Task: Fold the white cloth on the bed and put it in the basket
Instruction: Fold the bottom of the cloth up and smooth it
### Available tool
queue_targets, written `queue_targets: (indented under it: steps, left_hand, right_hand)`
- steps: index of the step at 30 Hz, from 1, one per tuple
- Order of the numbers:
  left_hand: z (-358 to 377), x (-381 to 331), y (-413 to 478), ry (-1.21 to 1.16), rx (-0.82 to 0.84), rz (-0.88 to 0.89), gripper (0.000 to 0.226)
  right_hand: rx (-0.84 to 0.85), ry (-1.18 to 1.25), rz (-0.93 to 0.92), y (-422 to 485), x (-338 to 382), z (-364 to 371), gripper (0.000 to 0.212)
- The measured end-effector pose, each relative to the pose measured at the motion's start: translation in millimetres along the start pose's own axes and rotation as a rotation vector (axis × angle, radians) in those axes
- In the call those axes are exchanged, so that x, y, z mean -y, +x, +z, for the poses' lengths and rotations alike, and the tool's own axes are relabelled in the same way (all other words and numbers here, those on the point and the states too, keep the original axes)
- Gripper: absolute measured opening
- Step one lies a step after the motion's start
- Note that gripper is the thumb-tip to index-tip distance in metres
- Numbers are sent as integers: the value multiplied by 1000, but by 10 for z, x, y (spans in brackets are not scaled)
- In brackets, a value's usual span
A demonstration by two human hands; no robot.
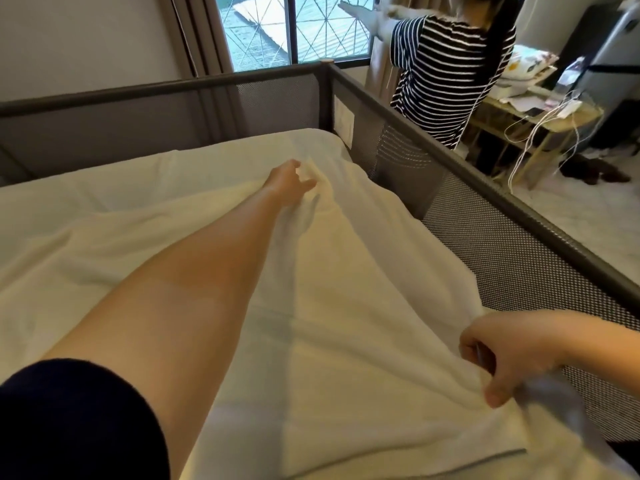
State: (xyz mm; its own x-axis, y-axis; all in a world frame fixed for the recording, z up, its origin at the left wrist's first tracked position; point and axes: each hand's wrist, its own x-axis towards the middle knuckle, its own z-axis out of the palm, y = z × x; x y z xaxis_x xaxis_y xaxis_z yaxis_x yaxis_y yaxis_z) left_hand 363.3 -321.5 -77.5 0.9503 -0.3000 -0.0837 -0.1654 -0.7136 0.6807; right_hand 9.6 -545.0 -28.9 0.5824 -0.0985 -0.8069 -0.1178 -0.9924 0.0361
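Note:
The white cloth point(346, 306) lies spread over the bed point(86, 209), which has a white sheet. My left hand point(289, 183) is stretched far forward and pinches the cloth's far edge, lifting a small ridge of fabric. My right hand point(509, 355) is near me at the right side and grips the cloth's near right corner, bunching it against the rail. A fold line runs between the two hands. No basket is in view.
A grey mesh rail point(485, 216) fences the bed at the back and right. Beyond it stands a person in a striped top point(446, 71) by the window point(287, 29). A small wooden table point(540, 126) with cables and papers stands at the right.

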Motion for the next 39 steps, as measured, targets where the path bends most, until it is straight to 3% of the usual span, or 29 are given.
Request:
queue_targets:
  steps: [5, 11, 19, 29, 39]
  left_hand:
    - [-263, 167, -242, 21, -44, 34, 61]
    - [-788, 484, -689, 94, -107, 14, 57]
    - [-1553, 1253, -1504, 101, -209, -130, 55]
    - [-2462, 2475, -2298, 103, -279, -289, 55]
    - [-2890, 3568, -2407, 17, -343, -364, 36]
  right_hand:
    - [-182, -22, -20, -32, 270, -134, 49]
    - [-466, 13, -184, -30, 852, -326, 44]
    - [-455, 25, -441, -101, 1696, -323, 50]
    - [-467, -48, -554, -156, 3030, -243, 56]
    - [-520, -63, -671, -161, 4581, -72, 36]
